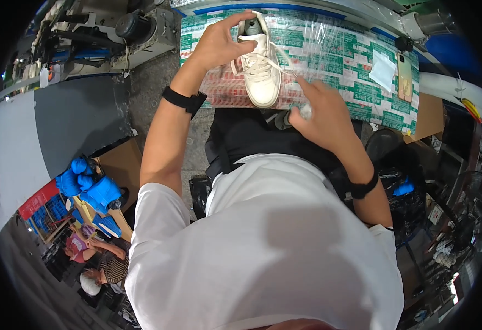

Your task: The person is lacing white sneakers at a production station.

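A cream lace-up shoe (263, 82) rests on the covered worktop, toe toward me. My left hand (222, 44) grips it near the heel, fingers at the collar and thumb by the tongue. One loose shoelace (285, 58) loops out on the shoe's right side, its end close to my right index fingertip. My right hand (323, 113) is right of the toe, slightly smeared by motion, with the index finger stretched forward and the other fingers curled. A small whitish thing (306, 111) shows between its thumb and fingers; what it is cannot be made out.
Green-and-white printed plastic covers the worktop (340, 102). A white packet (382, 70) and a phone (405, 77) lie at its right end. Machinery (142, 30) stands beyond the left side. Blue wrapped bundles (95, 187) and other people (103, 269) are at lower left.
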A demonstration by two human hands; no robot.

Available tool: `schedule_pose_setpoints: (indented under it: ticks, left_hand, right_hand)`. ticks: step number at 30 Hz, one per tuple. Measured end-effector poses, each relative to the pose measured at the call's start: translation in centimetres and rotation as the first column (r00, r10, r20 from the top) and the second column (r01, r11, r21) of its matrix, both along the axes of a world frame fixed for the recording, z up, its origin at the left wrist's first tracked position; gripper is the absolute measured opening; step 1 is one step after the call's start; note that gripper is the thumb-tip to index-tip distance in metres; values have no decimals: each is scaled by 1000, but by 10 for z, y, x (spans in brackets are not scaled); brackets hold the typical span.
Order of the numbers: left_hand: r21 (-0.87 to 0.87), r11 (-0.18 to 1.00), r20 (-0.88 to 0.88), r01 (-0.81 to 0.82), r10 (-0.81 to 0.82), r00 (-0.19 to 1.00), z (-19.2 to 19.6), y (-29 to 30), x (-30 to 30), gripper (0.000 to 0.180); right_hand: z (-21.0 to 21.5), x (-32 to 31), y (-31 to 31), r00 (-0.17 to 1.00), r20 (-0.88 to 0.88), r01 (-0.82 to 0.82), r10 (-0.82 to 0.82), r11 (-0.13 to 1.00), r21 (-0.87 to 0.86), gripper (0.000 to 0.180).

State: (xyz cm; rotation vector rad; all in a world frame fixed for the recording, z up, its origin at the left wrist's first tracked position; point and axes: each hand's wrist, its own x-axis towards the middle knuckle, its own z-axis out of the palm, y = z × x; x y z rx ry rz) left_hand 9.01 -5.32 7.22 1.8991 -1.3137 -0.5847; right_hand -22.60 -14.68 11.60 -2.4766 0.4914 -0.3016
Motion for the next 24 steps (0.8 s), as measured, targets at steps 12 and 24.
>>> schedule_pose_setpoints:
  ticks: [12, 24]
  left_hand:
    - [19, 999, -59, -36, 37, 998, -4, 2, -2, 71]
    - [17, 996, -18, -89, 89, 996, -10, -5, -10, 70]
  right_hand:
    - [-47, 13, -15, 1000, -14, 17, -15, 990, 141, 67]
    - [-51, 45, -12, 981, 193, -41, -34, 928, 371, 66]
